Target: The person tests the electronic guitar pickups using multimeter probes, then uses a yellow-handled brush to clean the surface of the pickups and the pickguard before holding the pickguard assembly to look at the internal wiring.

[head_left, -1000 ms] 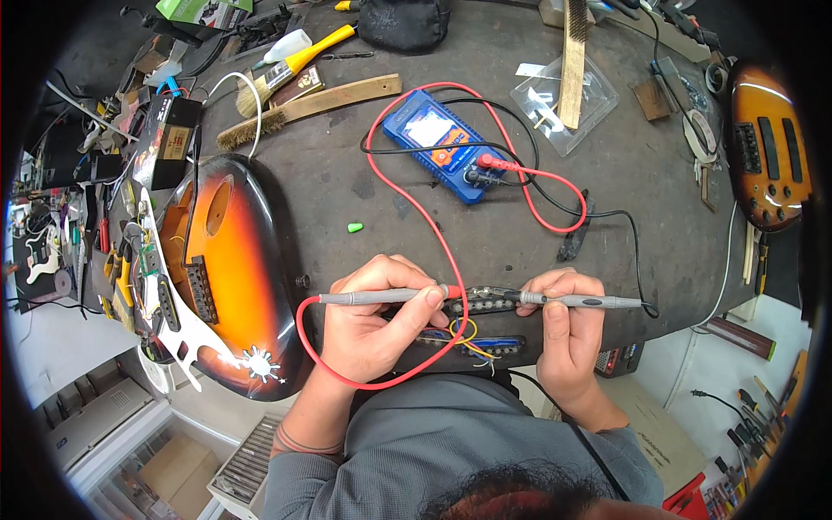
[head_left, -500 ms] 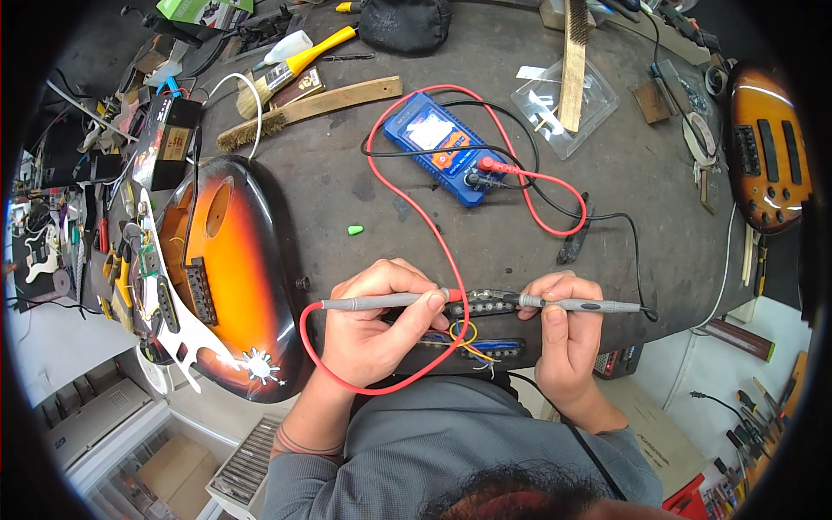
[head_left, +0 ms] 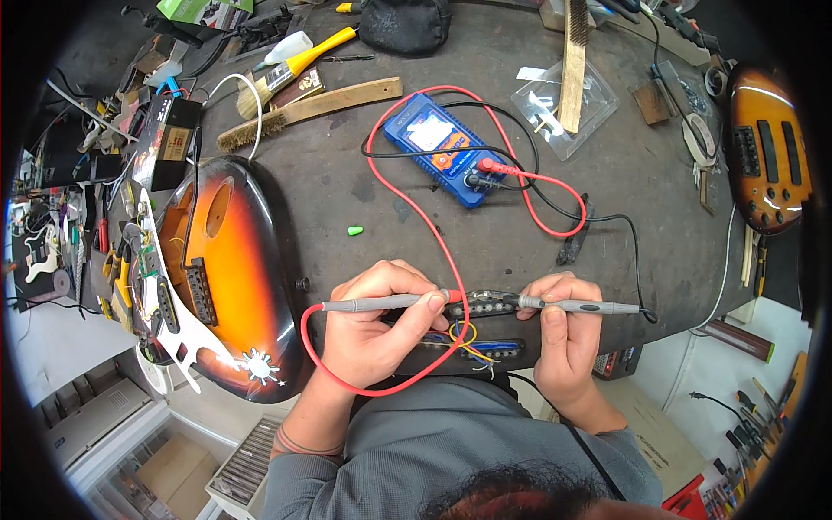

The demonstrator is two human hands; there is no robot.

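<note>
My left hand (head_left: 377, 325) is closed on a grey multimeter probe (head_left: 368, 303) with a red lead. A second grey probe (head_left: 598, 306), with a black lead, is pinched in my right hand (head_left: 568, 334). Both tips point inward at a dark guitar pickup (head_left: 490, 308) between my hands; whether they touch its contacts is too small to tell. Nearer me lies another pickup (head_left: 498, 348) with blue windings and loose yellow wires (head_left: 464, 331). Beyond my hands rests the blue multimeter (head_left: 442, 147), its screen lit, with both leads plugged in.
A sunburst guitar body (head_left: 234, 269) with a white pickguard (head_left: 186, 321) stands left. Farther off are a wooden wire brush (head_left: 347, 97), a paintbrush (head_left: 299, 65), a black pouch (head_left: 405, 24) and a clear plastic tray (head_left: 585, 113). A small green cap (head_left: 355, 230) lies mid-bench.
</note>
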